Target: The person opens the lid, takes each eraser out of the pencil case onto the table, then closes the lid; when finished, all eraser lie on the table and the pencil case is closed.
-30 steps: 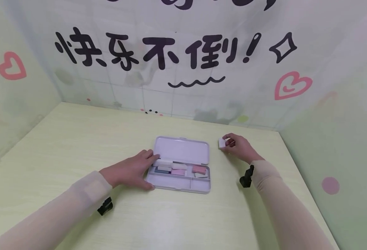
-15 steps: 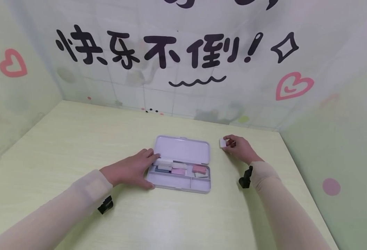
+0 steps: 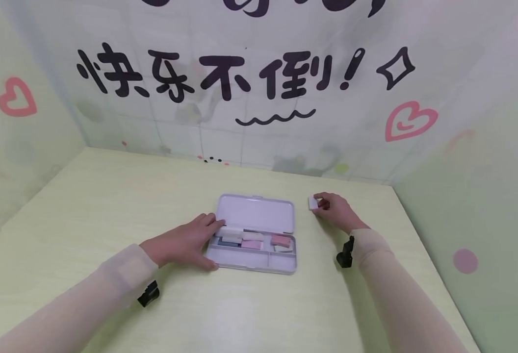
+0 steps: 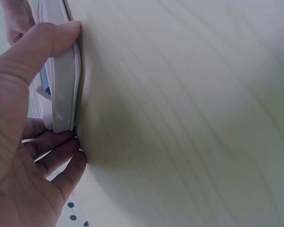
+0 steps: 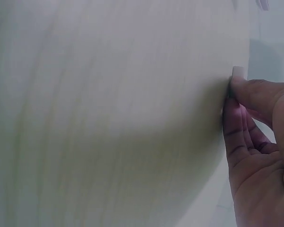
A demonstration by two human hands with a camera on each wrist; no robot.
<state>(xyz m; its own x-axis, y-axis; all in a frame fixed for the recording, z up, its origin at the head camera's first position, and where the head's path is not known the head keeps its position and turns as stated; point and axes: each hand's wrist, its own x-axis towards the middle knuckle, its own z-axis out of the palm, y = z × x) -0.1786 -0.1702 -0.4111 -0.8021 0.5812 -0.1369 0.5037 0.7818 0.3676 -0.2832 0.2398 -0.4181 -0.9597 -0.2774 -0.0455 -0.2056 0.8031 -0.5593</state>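
**Right hand pinches a small white block beside an open case**

An open case [image 3: 238, 257] lies on the table [image 3: 254, 314] at the centre of the frame, its lid [image 3: 256, 214] folded back toward the wall [image 3: 276, 142]. Its upper row holds whitish blocks [image 3: 252, 237], a dark block [image 3: 229, 242] and a pale pink block [image 3: 251, 244]; a deeper pink block [image 3: 280, 240] sits in the right section on a pale piece. The left hand [image 3: 184, 243] grips the case's left end, thumb at the front corner, fingers by the hinge, covering part of that side.

Right of the lid, the right hand [image 3: 336, 212] holds the small white block [image 3: 313, 203] narrowly between thumb and fingers. The lid's right edge lies between this block and the lower tray. The block's visible face is turned leftward, its longer side running roughly up and down the frame; the case's long axis runs left to right, dipping slightly rightward.
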